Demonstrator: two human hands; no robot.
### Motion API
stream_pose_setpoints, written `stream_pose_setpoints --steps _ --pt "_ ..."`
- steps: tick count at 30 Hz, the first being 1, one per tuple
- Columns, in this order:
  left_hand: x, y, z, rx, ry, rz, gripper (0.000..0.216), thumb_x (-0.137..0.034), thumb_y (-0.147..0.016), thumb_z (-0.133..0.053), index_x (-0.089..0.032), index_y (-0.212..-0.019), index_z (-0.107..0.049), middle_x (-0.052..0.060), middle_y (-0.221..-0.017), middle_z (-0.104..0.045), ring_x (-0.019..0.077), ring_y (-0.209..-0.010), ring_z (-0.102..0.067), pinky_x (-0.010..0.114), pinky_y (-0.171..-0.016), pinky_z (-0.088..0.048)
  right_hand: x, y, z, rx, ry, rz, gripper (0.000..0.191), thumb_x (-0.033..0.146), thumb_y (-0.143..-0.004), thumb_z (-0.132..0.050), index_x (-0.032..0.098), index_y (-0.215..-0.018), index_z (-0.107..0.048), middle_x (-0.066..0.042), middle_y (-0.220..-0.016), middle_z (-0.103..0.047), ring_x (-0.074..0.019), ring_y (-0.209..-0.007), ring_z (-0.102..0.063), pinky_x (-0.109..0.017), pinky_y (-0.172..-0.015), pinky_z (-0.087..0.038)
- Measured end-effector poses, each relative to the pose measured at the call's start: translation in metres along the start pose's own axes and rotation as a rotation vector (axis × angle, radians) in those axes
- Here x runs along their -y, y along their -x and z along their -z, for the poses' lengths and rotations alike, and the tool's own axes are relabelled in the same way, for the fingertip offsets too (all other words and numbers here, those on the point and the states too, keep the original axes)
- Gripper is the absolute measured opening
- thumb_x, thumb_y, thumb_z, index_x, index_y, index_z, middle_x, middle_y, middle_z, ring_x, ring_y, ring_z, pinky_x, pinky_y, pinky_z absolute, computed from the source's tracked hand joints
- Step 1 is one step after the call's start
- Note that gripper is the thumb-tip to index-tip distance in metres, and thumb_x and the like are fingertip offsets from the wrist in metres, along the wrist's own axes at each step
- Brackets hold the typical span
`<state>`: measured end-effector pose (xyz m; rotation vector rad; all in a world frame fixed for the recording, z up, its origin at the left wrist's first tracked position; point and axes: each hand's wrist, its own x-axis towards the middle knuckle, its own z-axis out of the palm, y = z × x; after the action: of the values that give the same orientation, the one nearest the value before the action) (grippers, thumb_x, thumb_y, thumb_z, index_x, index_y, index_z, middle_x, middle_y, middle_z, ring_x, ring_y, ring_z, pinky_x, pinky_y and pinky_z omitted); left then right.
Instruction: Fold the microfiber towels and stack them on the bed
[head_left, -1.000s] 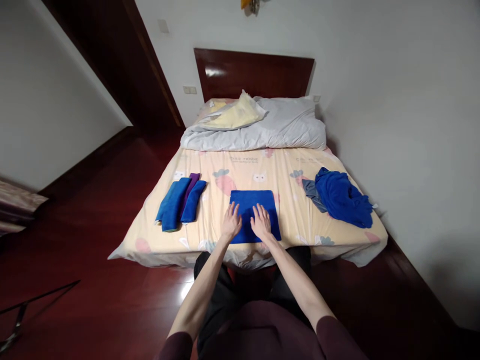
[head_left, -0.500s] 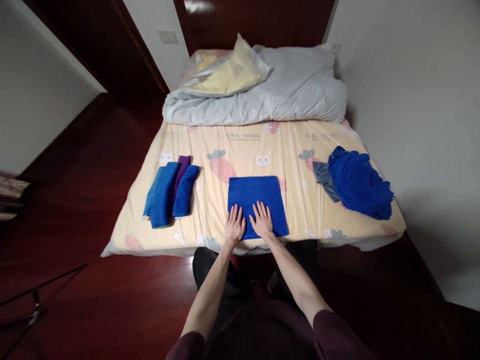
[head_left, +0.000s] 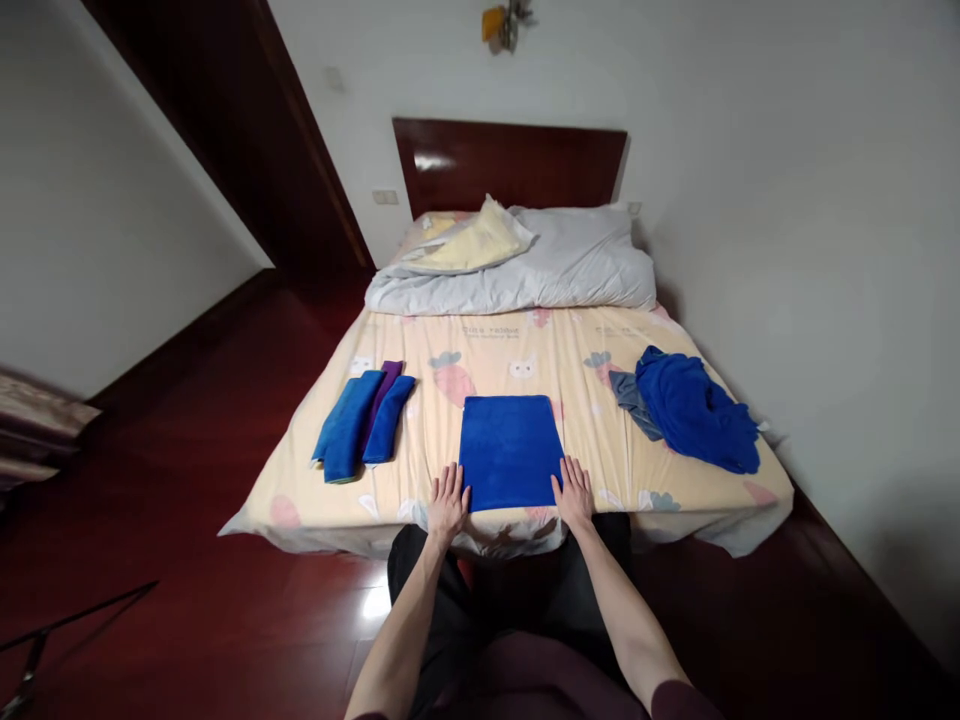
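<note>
A blue towel lies flat as a neat rectangle near the front edge of the bed. My left hand rests palm down at its lower left side, fingers stretched out. At the lower right side, my right hand lies flat with its fingers pointing away from me. Neither hand grips anything. To the left sit several rolled or folded towels, among them a teal-blue towel, a purple towel and a blue towel. A crumpled heap of blue towels lies to the right, beside a grey cloth.
The bed has a yellow patterned sheet. A grey quilt is bunched toward the dark wooden headboard. A wall runs along the right side. A thin black stand is on the floor at lower left.
My hands have slid apart from the middle of the flat blue towel to its left and right sides. The view has tilted up, showing more wall and the headboard's top.
</note>
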<state>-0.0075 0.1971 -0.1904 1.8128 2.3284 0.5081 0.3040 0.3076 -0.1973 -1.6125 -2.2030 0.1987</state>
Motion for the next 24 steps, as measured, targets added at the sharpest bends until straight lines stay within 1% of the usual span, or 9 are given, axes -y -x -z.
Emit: stream_pose_setpoints --steps 3,8,12,15,16,18,21,22,24 --pt "0.005 0.008 0.000 0.005 -0.010 -0.008 0.061 -0.036 -0.103 -0.033 -0.022 -0.162 -0.035 0.010 -0.169 -0.031 0.0260 -0.159 -0.021 0.050 -0.130 -0.017 -0.013 0.009 -0.005 -0.035 -0.012 0.008 0.060 0.045 -0.107 -0.027 0.015 -0.156 -0.046 -0.013 -0.163 -0.042 -0.0264 -0.154 -0.034 -0.051 -0.128 -0.023" --pt "0.014 0.026 -0.001 -0.021 0.007 -0.001 0.060 -0.033 -0.103 -0.032 -0.022 -0.162 -0.037 0.010 -0.169 -0.031 0.0265 -0.159 -0.022 0.051 -0.130 -0.018 -0.024 0.016 -0.010 -0.075 -0.082 0.014 0.057 0.041 -0.107 -0.029 0.014 -0.150 -0.054 -0.016 -0.158 -0.049 -0.0278 -0.151 -0.040 -0.054 -0.126 -0.027" --pt "0.020 0.036 0.001 0.003 0.008 -0.004 0.059 -0.031 -0.103 -0.031 -0.023 -0.161 -0.038 0.009 -0.168 -0.032 0.0256 -0.158 -0.024 0.052 -0.129 -0.019 -0.034 0.026 -0.010 -0.107 -0.188 0.020 0.053 0.027 -0.103 -0.028 0.015 -0.143 -0.061 -0.015 -0.148 -0.060 -0.0246 -0.145 -0.049 -0.052 -0.125 -0.034" --pt "0.024 0.036 0.006 0.037 0.033 -0.021 0.058 -0.031 -0.103 -0.032 -0.023 -0.159 -0.041 0.010 -0.168 -0.034 0.0249 -0.158 -0.026 0.051 -0.129 -0.021 -0.040 0.032 -0.006 -0.119 -0.277 0.027 0.054 0.019 -0.099 -0.028 0.015 -0.139 -0.064 -0.014 -0.145 -0.063 -0.0223 -0.143 -0.052 -0.047 -0.124 -0.038" --pt "0.025 0.033 0.009 0.054 0.043 -0.018 0.056 -0.030 -0.103 -0.033 -0.022 -0.158 -0.043 0.010 -0.167 -0.035 0.0251 -0.157 -0.028 0.051 -0.129 -0.022 -0.040 0.032 -0.003 -0.114 -0.305 0.007 0.054 0.018 -0.098 -0.029 0.015 -0.138 -0.065 -0.015 -0.144 -0.063 -0.0223 -0.142 -0.052 -0.046 -0.122 -0.040" --pt "0.028 0.025 0.019 0.108 0.068 0.000 0.053 -0.028 -0.100 -0.039 -0.021 -0.152 -0.051 0.011 -0.165 -0.040 0.0259 -0.155 -0.034 0.048 -0.127 -0.028 -0.040 0.027 0.006 -0.084 -0.343 -0.085 0.053 0.015 -0.095 -0.031 0.013 -0.135 -0.066 -0.016 -0.140 -0.066 -0.0233 -0.137 -0.057 -0.043 -0.118 -0.045" --pt "0.032 0.001 0.040 0.185 0.103 0.048 0.045 -0.024 -0.095 -0.049 -0.019 -0.137 -0.062 0.013 -0.153 -0.056 0.0272 -0.140 -0.053 0.042 -0.118 -0.042 -0.032 0.005 0.024 -0.016 -0.304 -0.271 0.050 0.014 -0.091 -0.036 0.013 -0.128 -0.070 -0.016 -0.130 -0.071 -0.0252 -0.125 -0.065 -0.041 -0.111 -0.049" --pt "0.031 -0.010 0.047 0.191 0.106 0.060 0.043 -0.023 -0.095 -0.049 -0.019 -0.135 -0.063 0.013 -0.148 -0.060 0.0274 -0.136 -0.057 0.041 -0.115 -0.045 -0.027 -0.005 0.030 -0.013 -0.274 -0.297 0.048 0.014 -0.091 -0.038 0.013 -0.127 -0.070 -0.016 -0.128 -0.072 -0.0259 -0.123 -0.065 -0.041 -0.111 -0.049" --pt "0.027 -0.033 0.059 0.150 0.102 0.065 0.043 -0.024 -0.096 -0.048 -0.018 -0.136 -0.062 0.015 -0.146 -0.061 0.0288 -0.135 -0.056 0.043 -0.116 -0.043 -0.014 -0.030 0.040 -0.041 -0.230 -0.248 0.047 0.016 -0.091 -0.042 0.013 -0.129 -0.068 -0.016 -0.129 -0.071 -0.0269 -0.126 -0.061 -0.042 -0.113 -0.046"
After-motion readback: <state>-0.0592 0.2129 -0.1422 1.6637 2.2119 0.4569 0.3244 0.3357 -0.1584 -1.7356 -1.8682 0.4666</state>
